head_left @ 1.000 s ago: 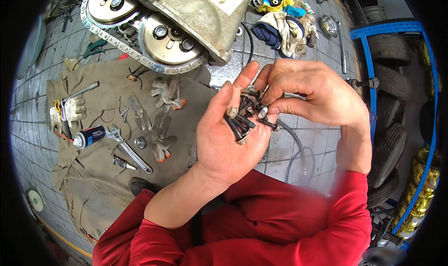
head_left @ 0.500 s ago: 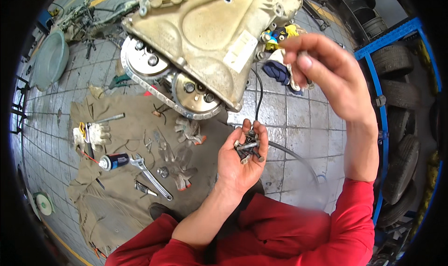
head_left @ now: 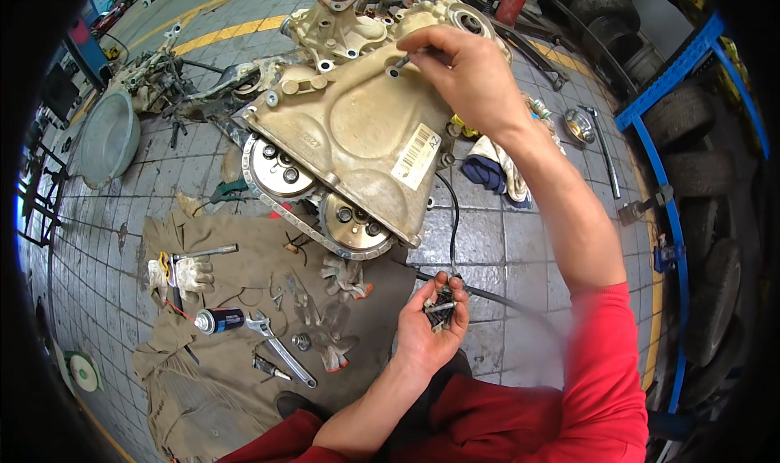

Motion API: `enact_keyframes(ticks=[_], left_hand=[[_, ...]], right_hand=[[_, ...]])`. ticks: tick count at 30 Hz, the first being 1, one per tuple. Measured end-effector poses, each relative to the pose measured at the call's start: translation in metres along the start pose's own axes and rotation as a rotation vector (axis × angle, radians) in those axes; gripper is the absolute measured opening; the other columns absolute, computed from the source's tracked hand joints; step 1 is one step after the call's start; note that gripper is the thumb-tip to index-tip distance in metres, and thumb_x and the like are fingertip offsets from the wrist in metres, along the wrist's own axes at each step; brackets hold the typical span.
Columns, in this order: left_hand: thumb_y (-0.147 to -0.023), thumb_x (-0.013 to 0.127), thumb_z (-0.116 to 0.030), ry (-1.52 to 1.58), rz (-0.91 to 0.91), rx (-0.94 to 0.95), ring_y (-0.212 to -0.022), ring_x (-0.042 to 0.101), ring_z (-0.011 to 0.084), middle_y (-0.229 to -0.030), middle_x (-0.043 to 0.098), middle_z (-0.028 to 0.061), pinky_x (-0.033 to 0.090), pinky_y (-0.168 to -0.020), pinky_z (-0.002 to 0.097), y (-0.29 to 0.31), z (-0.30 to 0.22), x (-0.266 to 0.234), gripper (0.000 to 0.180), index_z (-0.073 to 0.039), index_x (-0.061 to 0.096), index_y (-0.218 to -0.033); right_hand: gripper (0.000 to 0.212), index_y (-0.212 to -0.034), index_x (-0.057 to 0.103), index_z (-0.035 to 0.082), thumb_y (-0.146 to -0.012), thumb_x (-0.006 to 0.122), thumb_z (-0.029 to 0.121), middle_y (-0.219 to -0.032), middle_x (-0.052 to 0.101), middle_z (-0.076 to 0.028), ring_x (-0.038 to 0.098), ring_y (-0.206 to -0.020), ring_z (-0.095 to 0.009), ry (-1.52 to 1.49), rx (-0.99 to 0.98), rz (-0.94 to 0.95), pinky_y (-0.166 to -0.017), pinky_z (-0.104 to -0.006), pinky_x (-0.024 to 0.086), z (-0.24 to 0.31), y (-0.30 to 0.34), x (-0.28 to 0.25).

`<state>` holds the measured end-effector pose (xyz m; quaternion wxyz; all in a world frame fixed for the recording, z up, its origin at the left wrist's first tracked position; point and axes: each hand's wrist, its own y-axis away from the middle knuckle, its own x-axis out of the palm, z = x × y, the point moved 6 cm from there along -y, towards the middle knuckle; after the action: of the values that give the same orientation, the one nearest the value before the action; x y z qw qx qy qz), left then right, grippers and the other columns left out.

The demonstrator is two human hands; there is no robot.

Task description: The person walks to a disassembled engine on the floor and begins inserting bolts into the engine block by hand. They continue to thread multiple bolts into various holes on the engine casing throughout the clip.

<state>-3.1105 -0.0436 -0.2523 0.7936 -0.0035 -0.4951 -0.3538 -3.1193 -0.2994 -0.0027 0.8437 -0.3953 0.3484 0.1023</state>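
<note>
Bolt (head_left: 404, 60): small and slim, at the fingertips of the right hand (head_left: 478, 77), just beside a hole (head_left: 393, 72) in the cover; cannot tell whether touching the rim.
Bolt handling: probably light, rigid, hard to damage apart from the thread; slippery if oily, easily dropped.
Bolt grip: best by the head, between thumb and forefinger, leaving the thread free.
Right hand: closed in a pinch on the bolt, over the far part of the cover.
Left hand (head_left: 426, 331): held low, well apart from the cover, cupped, with fingers curled round a heap of bolts (head_left: 441, 309).
Bolts: loose, crossed, mostly dark, one paler across the top; light singly, likely weightier as a handful, prone to spilling with a tilt; best picked one by one.
Cover (head_left: 366, 122): broad, pale, grimy metal with a white label (head_left: 416, 158); likely stiff and heavy; best steadied by the raised edge.
Discs (head_left: 280, 168): two, metal, along the near edge of the cover, inside a chain (head_left: 357, 255); probably hard and smooth, perhaps greasy.
Mat (head_left: 260, 268): brown, soft-looking, beneath gloves (head_left: 327, 333), can (head_left: 219, 320) and wrench (head_left: 284, 353).
Right side: blue rack (head_left: 666, 81) with tyres (head_left: 703, 179).
</note>
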Motion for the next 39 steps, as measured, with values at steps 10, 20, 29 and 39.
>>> enact_keyframes(ticks=[10,20,29,39], left_hand=[[-0.112,0.052,-0.024,-0.056,0.019,0.017,-0.096,0.064,0.0229,-0.112,0.065,0.0083,0.062,-0.075,0.0347,0.006,-0.007,0.002,0.018,-0.009,0.062,-0.114],[-0.111,0.053,-0.024,-0.115,0.018,0.02,-0.094,0.064,0.0231,-0.111,0.065,0.0077,0.061,-0.073,0.0344,0.005,-0.005,-0.001,0.018,-0.01,0.063,-0.114],[-0.111,0.054,-0.025,-0.162,0.029,0.006,-0.094,0.066,0.0234,-0.111,0.066,0.0079,0.061,-0.073,0.0341,0.006,0.001,-0.004,0.019,-0.01,0.064,-0.115],[-0.11,0.055,-0.026,-0.196,0.022,0.011,-0.092,0.063,0.022,-0.11,0.065,0.0066,0.06,-0.072,0.0327,0.009,0.004,0.001,0.018,-0.01,0.063,-0.114]], right_hand=[[0.025,-0.119,0.073,0.001,-0.095,0.074,0.006,-0.109,0.071,-0.015,0.072,-0.101,-0.035,0.174,-0.207,-0.025,-0.088,-0.04,0.058,0.022,0.004,0.002],[0.026,-0.098,0.071,0.0,-0.099,0.07,0.026,-0.098,0.072,-0.02,0.072,-0.093,-0.04,0.388,-0.12,0.077,-0.081,-0.0481,0.058,0.015,-0.01,0.012],[0.026,-0.096,0.068,0.004,-0.099,0.069,0.03,-0.093,0.074,-0.014,0.072,-0.096,-0.034,0.616,-0.246,0.137,-0.081,-0.0465,0.059,0.02,-0.002,0.008],[0.035,-0.095,0.069,0.004,-0.106,0.06,0.037,-0.095,0.074,-0.011,0.072,-0.097,-0.033,0.696,-0.242,0.159,-0.079,-0.0443,0.06,0.028,-0.005,0.013]])
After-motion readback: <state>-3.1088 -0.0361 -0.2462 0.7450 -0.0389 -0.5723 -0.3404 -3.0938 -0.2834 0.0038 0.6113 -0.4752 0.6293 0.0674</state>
